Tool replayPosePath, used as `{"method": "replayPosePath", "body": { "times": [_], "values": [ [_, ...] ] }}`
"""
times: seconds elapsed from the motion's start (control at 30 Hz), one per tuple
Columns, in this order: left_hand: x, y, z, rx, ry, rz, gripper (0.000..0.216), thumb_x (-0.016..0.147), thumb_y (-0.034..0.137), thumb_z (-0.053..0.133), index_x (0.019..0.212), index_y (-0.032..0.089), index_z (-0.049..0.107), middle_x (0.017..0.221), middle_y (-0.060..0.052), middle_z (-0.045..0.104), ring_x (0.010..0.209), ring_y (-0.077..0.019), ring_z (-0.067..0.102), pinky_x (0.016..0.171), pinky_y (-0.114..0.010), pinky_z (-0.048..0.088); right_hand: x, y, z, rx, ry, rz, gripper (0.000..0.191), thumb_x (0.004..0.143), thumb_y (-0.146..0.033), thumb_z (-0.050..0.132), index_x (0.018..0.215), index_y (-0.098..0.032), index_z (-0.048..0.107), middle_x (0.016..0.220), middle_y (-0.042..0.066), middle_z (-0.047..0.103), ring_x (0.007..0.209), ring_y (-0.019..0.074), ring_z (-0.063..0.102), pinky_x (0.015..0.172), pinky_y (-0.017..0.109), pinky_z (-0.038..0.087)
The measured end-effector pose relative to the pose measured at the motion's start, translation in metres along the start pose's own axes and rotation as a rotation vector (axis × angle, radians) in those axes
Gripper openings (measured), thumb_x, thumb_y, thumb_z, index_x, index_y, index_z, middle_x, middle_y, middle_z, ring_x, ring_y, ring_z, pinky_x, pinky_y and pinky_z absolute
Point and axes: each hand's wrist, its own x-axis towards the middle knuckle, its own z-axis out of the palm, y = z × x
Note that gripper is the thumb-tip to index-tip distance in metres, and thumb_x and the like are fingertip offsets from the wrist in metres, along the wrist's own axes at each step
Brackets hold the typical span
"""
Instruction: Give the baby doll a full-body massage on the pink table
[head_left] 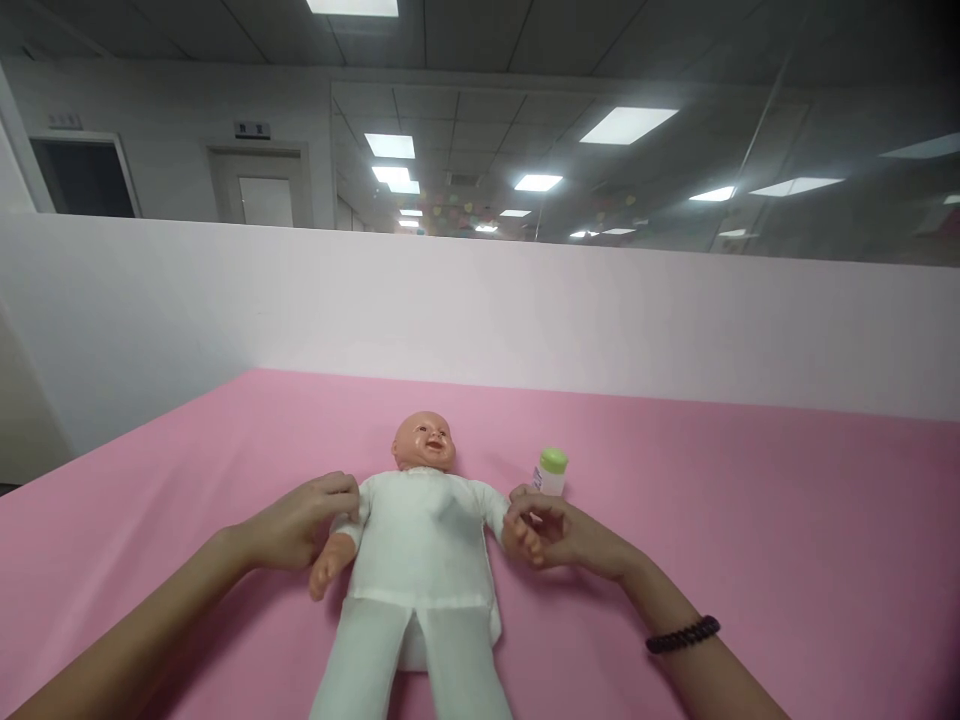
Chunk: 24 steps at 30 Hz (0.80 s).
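Observation:
A baby doll [424, 535] in white cloth lies on its back on the pink surface, its head toward the far side and its legs toward me. My left hand [311, 515] is closed at the doll's sleeve on the left, with the fingertips partly hidden. The doll's bare plastic forearm [332, 565] sticks out below that grip. On the other side, my right hand [566, 533], with a dark beaded bracelet on its wrist, pinches the doll's arm [517, 540] near its small hand. Just beyond my right fingers stands a small white bottle with a green cap [553, 462].
The pink table covering [712, 500] stretches out on both sides of the doll. A low white partition [480, 310] runs along its far edge. Past it are a glass pane with ceiling light reflections and a door [264, 190].

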Motion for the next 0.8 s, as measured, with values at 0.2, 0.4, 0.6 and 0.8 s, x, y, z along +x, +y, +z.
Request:
{"method": "replayPosePath", "body": {
  "times": [0.2,0.4,0.6,0.8],
  "values": [
    [0.004,-0.015,0.013,-0.431,0.447,-0.303,0.032,0.079,0.030,0.068,0.105,0.024,0.050,0.102,-0.004,0.061,0.093,-0.0215,0.061,0.082,-0.035,0.050,0.015,0.005,0.008,0.230,0.277,-0.073,0.058,0.069,-0.040,0.084,0.122,-0.028,0.064,0.135,0.009,0.054,0.125,0.0289,0.047,0.101,0.043,0.044],
    [0.015,-0.023,0.039,-0.689,0.802,-0.539,0.056,0.080,0.045,0.074,0.118,0.030,0.036,0.117,-0.006,0.058,0.106,-0.0239,0.063,0.088,-0.044,0.055,0.038,0.019,0.022,0.335,0.547,-0.048,0.066,0.075,-0.059,0.076,0.124,-0.025,0.051,0.116,0.011,0.066,0.106,0.0271,0.061,0.087,0.041,0.050],
    [0.023,-0.027,0.055,-0.652,0.824,-0.623,0.055,0.082,0.052,0.068,0.118,0.028,0.033,0.125,-0.011,0.055,0.105,-0.0248,0.064,0.086,-0.045,0.057,0.049,0.036,0.025,0.291,0.696,-0.054,0.064,0.073,-0.069,0.072,0.108,-0.028,0.038,0.070,-0.003,0.063,0.068,0.0191,0.060,0.069,0.032,0.048],
    [0.030,-0.023,0.059,-0.530,0.717,-0.612,0.057,0.089,0.053,0.057,0.137,0.029,0.040,0.139,-0.012,0.054,0.113,-0.0273,0.062,0.089,-0.043,0.055,0.052,0.033,0.031,0.217,0.705,-0.020,0.060,0.076,-0.070,0.065,0.114,-0.028,0.043,0.079,0.001,0.068,0.071,0.0217,0.061,0.069,0.032,0.046]
  ]
}}
